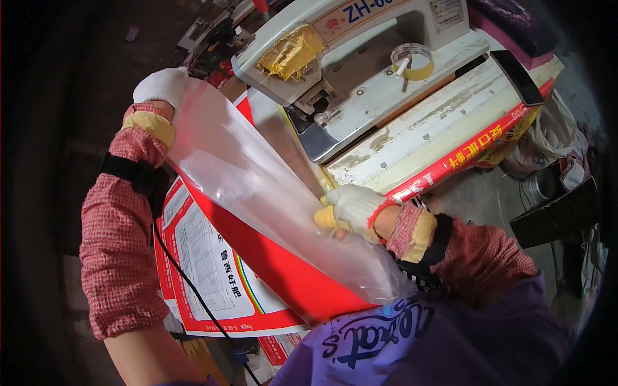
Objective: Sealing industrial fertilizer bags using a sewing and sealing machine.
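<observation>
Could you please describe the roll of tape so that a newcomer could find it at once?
Start at the white sewing machine at the top. The roll of tape lies on its flat bed, right of the needle. It is the only small yellowish ring there.

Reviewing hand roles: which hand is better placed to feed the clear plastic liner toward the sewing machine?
Probably the right hand: it grips the clear plastic liner beside the white sewing machine; the left hand holds the far end.

Sewing machine (360,71) close ahead of clear liner (257,186)
</observation>
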Action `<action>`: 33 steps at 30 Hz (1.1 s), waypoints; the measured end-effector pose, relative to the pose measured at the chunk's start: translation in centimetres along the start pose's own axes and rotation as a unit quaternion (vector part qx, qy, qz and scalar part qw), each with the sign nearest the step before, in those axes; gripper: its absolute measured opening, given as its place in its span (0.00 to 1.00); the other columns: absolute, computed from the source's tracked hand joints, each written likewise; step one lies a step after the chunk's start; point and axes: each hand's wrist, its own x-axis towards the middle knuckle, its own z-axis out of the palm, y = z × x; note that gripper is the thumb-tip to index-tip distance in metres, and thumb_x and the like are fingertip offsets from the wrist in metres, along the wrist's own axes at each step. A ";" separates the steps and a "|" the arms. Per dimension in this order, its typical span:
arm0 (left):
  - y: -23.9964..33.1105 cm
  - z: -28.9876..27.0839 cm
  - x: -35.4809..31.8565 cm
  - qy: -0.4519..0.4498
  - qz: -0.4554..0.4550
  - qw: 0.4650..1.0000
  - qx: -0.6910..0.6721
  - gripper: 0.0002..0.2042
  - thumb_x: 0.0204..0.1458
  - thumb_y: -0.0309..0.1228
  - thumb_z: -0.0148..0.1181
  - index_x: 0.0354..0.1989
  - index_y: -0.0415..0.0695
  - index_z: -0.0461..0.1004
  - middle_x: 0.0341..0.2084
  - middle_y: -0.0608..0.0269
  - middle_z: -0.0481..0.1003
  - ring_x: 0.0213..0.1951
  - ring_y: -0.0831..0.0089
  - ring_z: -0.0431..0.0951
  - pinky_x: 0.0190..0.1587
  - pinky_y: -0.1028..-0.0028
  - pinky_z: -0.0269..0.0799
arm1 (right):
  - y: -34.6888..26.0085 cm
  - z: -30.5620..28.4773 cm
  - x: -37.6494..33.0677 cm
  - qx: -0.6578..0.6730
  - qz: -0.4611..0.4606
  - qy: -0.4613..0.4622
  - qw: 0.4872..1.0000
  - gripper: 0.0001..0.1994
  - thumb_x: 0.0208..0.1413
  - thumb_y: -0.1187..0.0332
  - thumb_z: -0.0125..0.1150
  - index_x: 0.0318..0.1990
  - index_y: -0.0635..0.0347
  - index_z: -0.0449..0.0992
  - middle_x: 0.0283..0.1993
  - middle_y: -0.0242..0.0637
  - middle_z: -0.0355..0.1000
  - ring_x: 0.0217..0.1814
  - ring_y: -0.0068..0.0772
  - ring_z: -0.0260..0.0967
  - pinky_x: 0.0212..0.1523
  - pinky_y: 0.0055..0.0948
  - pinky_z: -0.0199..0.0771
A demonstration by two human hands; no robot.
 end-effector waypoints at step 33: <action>15.1 16.8 -1.8 0.128 0.337 0.803 -0.475 0.06 0.43 0.23 0.53 0.28 0.44 0.76 0.26 0.52 0.74 0.31 0.56 0.76 0.34 0.64 0.71 | 7.3 -0.6 -12.6 -0.348 -0.154 0.235 0.894 0.16 0.52 0.62 0.60 0.46 0.61 0.75 0.30 0.39 0.74 0.26 0.34 0.72 0.26 0.26 0.73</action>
